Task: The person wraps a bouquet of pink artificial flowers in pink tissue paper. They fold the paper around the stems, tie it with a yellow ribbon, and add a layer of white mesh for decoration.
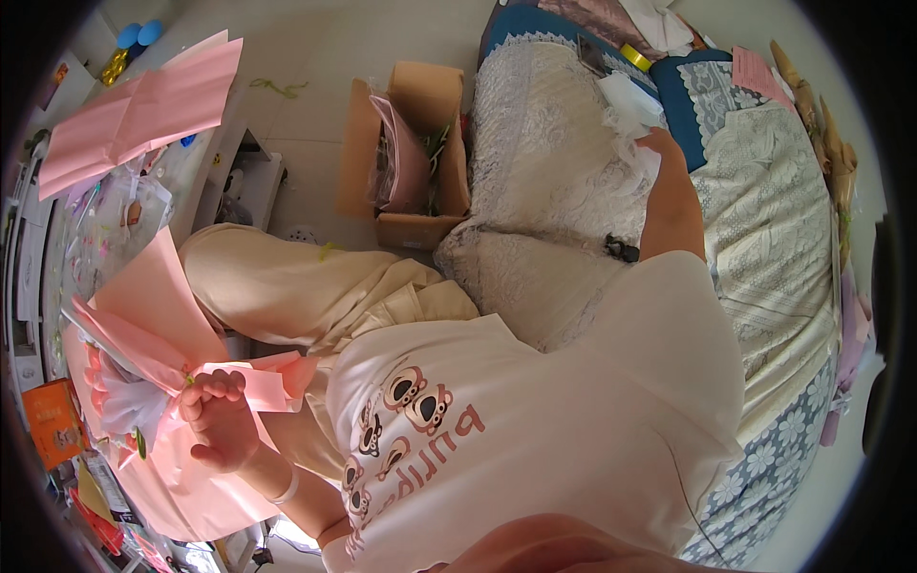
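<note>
On the right, my right hand (655,141) reaches across the lace-covered sofa and grips a bunched white sheer material (632,168). Just beyond it is a flat white packet or sheet (630,99). My left hand (221,422), with a pale band at the wrist, is at the gathered neck of a flower bouquet, its fingers curled and its thumb apart. Whether it grips the bouquet cannot be told. Pink wrapping paper (193,494) spreads around the bouquet. Pale flowers (129,401) and a pale lilac inner wrap show inside. A folded paper tail (269,383) extends toward my lap.
A cardboard box (423,230) with paper and green stems stands on the floor by the sofa. Yellow tape (635,57) and a phone (591,55) lie on the sofa. Pink sheets (143,107) overlie the cluttered table. An orange box (54,422) is at lower left.
</note>
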A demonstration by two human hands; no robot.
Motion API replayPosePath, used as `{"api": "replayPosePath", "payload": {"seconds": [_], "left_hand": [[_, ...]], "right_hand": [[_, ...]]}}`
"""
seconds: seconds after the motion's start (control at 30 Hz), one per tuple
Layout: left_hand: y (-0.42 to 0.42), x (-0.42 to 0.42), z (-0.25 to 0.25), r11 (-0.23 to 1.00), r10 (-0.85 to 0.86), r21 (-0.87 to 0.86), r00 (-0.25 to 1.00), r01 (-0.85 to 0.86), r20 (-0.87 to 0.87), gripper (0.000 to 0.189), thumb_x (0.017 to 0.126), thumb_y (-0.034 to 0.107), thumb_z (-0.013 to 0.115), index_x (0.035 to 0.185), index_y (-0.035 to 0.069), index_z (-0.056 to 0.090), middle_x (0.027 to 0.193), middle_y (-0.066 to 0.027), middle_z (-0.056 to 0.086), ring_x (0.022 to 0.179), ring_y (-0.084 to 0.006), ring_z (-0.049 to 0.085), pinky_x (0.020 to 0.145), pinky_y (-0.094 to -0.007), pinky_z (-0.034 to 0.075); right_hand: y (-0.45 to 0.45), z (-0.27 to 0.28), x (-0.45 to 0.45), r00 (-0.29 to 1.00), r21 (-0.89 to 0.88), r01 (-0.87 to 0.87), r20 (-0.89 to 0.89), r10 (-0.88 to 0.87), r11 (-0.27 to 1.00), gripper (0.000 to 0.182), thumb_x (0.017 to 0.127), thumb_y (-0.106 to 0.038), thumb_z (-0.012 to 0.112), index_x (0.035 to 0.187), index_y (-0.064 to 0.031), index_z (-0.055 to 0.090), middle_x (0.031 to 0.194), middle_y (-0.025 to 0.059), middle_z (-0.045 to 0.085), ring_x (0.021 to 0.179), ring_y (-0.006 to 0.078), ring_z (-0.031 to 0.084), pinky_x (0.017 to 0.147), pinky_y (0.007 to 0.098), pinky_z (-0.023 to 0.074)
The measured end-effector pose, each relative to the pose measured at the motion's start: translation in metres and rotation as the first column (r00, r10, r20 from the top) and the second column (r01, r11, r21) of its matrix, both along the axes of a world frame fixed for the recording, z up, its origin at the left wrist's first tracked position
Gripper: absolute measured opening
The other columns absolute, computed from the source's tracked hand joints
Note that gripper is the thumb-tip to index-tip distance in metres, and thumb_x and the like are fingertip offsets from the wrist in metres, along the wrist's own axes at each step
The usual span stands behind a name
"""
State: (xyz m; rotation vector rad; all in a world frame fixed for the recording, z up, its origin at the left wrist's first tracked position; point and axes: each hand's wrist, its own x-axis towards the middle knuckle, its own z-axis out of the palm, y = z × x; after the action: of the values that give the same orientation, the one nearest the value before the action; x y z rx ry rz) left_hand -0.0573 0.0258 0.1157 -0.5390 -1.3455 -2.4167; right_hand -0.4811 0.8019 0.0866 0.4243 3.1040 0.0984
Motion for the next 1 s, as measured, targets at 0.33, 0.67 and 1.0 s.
{"api": "replayPosePath", "payload": {"seconds": [0.33,0.67,1.0], "left_hand": [[0.004,-0.02,0.001,0.999,-0.007,-0.053,1.0,0.008,0.02,0.069,0.081,0.054,0.055,0.123,0.001,0.043,0.111,-0.0094,0.049,0.09,-0.0186,0.044,0.08,-0.0335,0.035],[0.057,-0.108,0.046,0.973,-0.221,-0.027,0.954,0.231,0.202,0.08,0.084,0.058,0.043,0.132,-0.005,0.03,0.123,-0.0229,0.048,0.109,-0.0306,0.051,0.095,-0.0407,0.039],[0.008,-0.014,0.015,0.785,0.496,0.198,0.786,-0.588,0.368,0.037,0.085,0.0,0.054,0.121,0.0,0.046,0.111,-0.0082,0.056,0.1,-0.0161,0.056,0.086,-0.0314,0.047]], "right_hand": [[0.027,0.105,-0.03,0.589,-0.249,-0.074,-0.792,-0.159,0.966,0.037,0.076,-0.037,0.065,0.096,-0.0054,0.067,0.081,0.0095,0.066,0.075,0.0226,0.061,0.073,0.0352,0.0462],[-0.387,0.177,0.051,-0.054,0.279,-0.893,-0.845,0.533,0.352,0.021,0.081,-0.016,0.053,0.096,-0.0045,0.062,0.092,0.0097,0.064,0.086,0.0225,0.059,0.079,0.0376,0.0438],[-0.654,0.105,0.201,-0.613,-0.06,-0.728,-0.39,0.687,-0.683,0.042,0.068,0.008,0.047,0.105,-0.0051,0.06,0.119,0.007,0.055,0.126,0.0292,0.037,0.104,0.05,0.0247]]}}
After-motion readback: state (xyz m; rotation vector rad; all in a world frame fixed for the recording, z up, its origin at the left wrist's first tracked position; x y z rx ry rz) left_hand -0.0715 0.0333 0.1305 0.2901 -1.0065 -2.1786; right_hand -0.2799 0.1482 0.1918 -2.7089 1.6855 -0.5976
